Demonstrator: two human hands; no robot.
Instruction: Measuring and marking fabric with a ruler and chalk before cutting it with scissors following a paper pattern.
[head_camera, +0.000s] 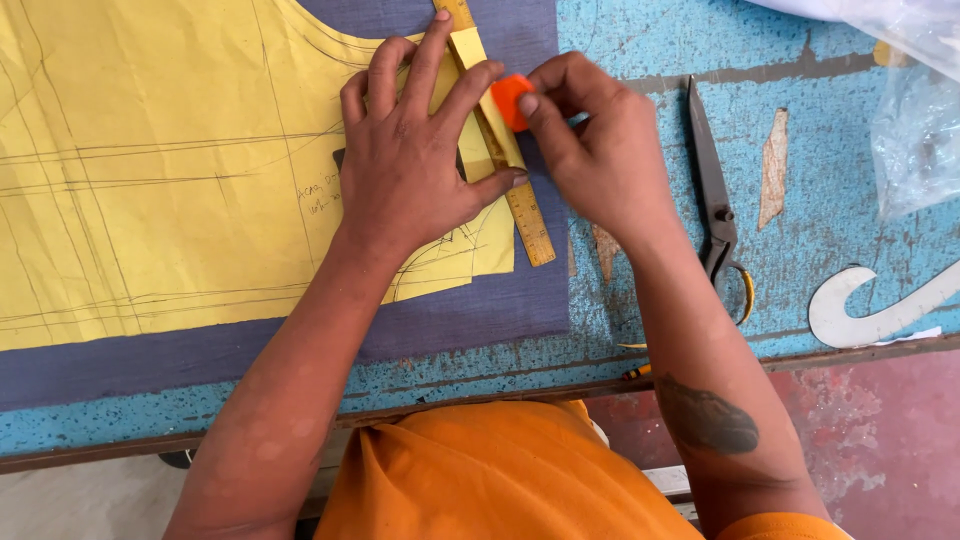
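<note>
1. My left hand (405, 160) lies flat, fingers spread, pressing the yellow paper pattern (150, 170) and the wooden ruler (500, 130) down on the purple cloth (480, 310).
2. My right hand (600, 160) has its fingers pressed together around an orange chalk piece (510, 100), pinching it against the ruler's edge at 12 o'clock from the centre of the view.
3. Most of the chalk is hidden under my fingertips; only a rounded orange corner shows. The ruler's upper end is cut off by the top edge, and its middle runs under my left fingers.
4. The pattern runs off the left and top edges; its pencil lines are faint and its small writing is too small to make out.
5. At 3 o'clock, well apart from my right hand, lie metal scissors (715, 190) on the blue bench (820, 120). A white curve template (870, 310) sits at 4 o'clock, cut off at the right edge.
6. Clear plastic (915, 130) crowds the 2 o'clock corner.
7. The bench edge runs along 6 o'clock, beside my orange shirt (480, 480).
</note>
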